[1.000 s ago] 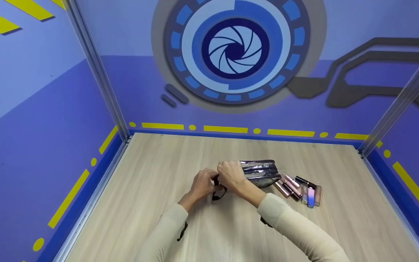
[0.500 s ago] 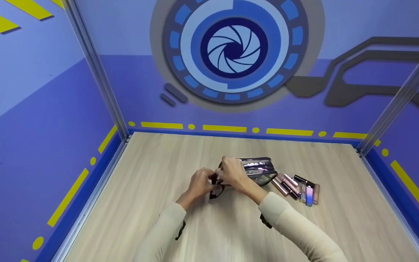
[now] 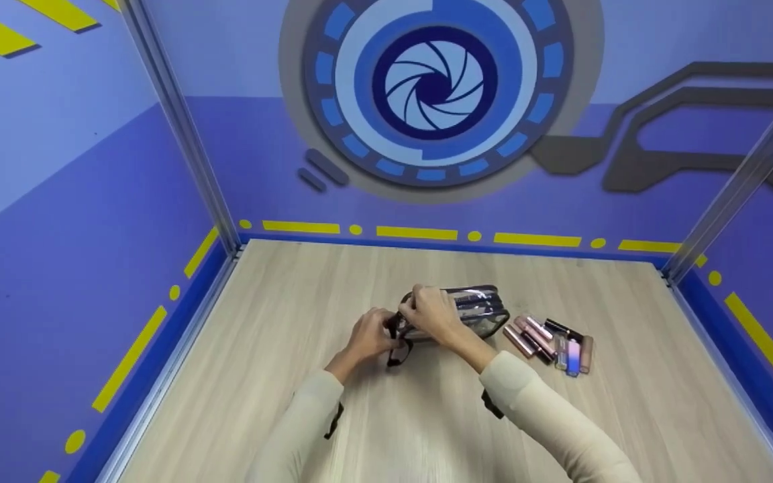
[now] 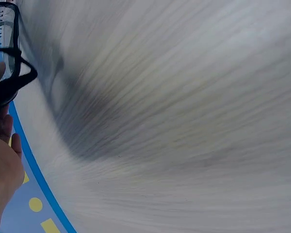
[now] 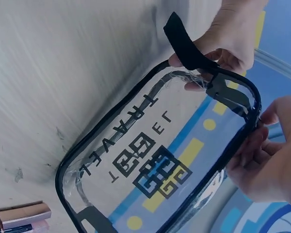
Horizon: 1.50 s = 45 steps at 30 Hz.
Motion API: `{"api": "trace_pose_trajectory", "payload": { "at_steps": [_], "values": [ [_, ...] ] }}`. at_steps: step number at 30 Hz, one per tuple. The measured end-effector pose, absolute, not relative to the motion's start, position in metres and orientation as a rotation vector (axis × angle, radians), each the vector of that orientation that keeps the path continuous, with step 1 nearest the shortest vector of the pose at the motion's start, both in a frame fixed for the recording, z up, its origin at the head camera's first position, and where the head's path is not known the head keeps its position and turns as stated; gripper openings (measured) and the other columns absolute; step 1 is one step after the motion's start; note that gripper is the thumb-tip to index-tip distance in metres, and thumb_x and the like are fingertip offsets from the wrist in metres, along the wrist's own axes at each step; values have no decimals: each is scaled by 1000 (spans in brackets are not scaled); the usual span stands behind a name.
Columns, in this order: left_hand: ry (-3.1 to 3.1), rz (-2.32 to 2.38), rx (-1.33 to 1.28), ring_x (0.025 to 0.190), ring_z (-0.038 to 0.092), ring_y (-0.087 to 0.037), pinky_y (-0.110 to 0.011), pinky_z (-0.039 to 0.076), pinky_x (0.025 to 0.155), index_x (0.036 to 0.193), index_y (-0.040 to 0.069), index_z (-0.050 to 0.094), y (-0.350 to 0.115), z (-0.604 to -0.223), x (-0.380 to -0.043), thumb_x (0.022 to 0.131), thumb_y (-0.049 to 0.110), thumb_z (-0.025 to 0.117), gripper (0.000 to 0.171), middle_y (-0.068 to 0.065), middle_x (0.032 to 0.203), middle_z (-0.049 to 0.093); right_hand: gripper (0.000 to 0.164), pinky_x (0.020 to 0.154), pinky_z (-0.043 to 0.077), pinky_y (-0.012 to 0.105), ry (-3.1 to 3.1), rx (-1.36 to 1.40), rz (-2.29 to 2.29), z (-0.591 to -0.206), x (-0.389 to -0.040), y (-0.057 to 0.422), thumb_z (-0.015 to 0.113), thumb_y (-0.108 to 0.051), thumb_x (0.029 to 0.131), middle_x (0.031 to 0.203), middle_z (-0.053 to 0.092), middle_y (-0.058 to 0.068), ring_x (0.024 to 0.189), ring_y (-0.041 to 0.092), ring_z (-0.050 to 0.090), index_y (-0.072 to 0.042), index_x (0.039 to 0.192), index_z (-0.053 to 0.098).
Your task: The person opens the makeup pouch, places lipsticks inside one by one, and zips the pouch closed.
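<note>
A clear travel pouch [image 3: 484, 312] with black trim lies on the table in the head view; the right wrist view shows TRAVEL printed on its see-through side. My left hand [image 3: 370, 335] grips the pouch's left end beside its black strap [image 5: 182, 41]. At the upper edge of that same end, my right hand [image 3: 435, 314] pinches the trim with thumb and fingers; its fingertips are partly hidden in the head view. Only part of my left hand [image 4: 5, 165] shows at the border of the left wrist view, by the strap loop.
Right of the pouch lies a loose pile of lipstick-like cosmetic tubes [image 3: 539, 339], pink, black and blue-violet. The wooden table [image 3: 427, 429] is bounded by a back wall [image 3: 225, 161] and side walls, with metal posts [image 3: 178, 127] at the corners.
The pouch has shifted a little left, opening a gap between it and the tubes. My right hand has risen slightly along its edge. My left hand keeps its grip at the strap end.
</note>
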<state>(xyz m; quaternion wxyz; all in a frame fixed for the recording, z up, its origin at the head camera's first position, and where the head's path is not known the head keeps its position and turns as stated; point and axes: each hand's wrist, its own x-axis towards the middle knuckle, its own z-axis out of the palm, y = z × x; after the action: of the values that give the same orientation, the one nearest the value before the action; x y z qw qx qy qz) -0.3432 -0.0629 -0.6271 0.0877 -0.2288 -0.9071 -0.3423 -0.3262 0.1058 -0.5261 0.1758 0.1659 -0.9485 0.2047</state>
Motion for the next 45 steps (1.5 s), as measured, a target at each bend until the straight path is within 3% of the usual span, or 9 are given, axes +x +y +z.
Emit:
{"api": "trace_pose_trajectory", "payload": {
  "at_steps": [4,7,14,21,26,31,34,41,45],
  "values": [
    [-2705,-1115,-713,107,66,-27,-44,55,92,124,5,69,-62,-628,-340,75,20,89,55,-12,118,73,23,50,51,46,-2681,504,582,-534,-324,106,67,-15,86,63,56,5,54,21,49,-9,69,53],
    [-2668,-1168,-743,117,66,-31,-48,54,100,129,4,65,-62,-632,-340,76,16,87,59,-14,125,71,23,54,53,47,-2658,550,639,-541,-323,106,66,-11,89,66,58,8,57,22,52,-7,70,53],
    [-2580,-1127,-808,100,70,-26,-42,58,88,114,0,67,-63,-635,-348,74,3,84,44,-14,107,75,17,63,51,46,-2634,621,758,-543,-327,106,64,-6,90,71,58,10,66,24,55,-3,77,54],
    [-2539,-1104,-810,91,72,-27,-45,59,81,106,-2,68,-63,-637,-351,72,3,83,37,-15,98,75,16,60,39,31,-2719,497,1049,-540,-334,111,58,-5,91,71,47,0,66,15,44,-5,76,52],
    [-2612,-1106,-805,89,69,-25,-43,59,77,121,-4,65,-68,-640,-355,77,-1,75,45,-18,106,75,12,63,39,25,-2691,457,1219,-539,-339,116,61,-4,91,73,52,-1,68,12,47,-4,80,58],
    [-2691,-1149,-639,104,68,-34,-50,57,92,132,-5,62,-69,-611,-341,82,-10,65,50,-21,123,70,13,63,41,22,-2645,462,1330,-540,-342,118,66,-3,93,73,59,3,68,10,49,-1,81,64],
    [-2634,-1157,-583,110,67,-33,-50,55,94,122,0,69,-71,-601,-335,85,-6,65,38,-16,118,72,14,64,41,23,-2605,486,1312,-541,-342,116,67,-3,92,74,59,5,70,11,49,0,79,64],
    [-2695,-1096,-676,97,71,-25,-39,57,80,119,11,72,-69,-588,-326,87,17,74,33,-6,117,74,15,70,41,29,-2562,527,1135,-546,-342,114,70,-2,88,80,57,8,76,15,49,-3,75,63],
    [-2689,-948,-691,86,73,-20,-32,58,71,112,11,75,-63,-591,-326,89,22,77,26,-4,104,77,15,73,42,32,-2560,570,1088,-549,-341,114,71,-3,89,82,60,10,77,17,50,-3,76,63]
  ]
}}
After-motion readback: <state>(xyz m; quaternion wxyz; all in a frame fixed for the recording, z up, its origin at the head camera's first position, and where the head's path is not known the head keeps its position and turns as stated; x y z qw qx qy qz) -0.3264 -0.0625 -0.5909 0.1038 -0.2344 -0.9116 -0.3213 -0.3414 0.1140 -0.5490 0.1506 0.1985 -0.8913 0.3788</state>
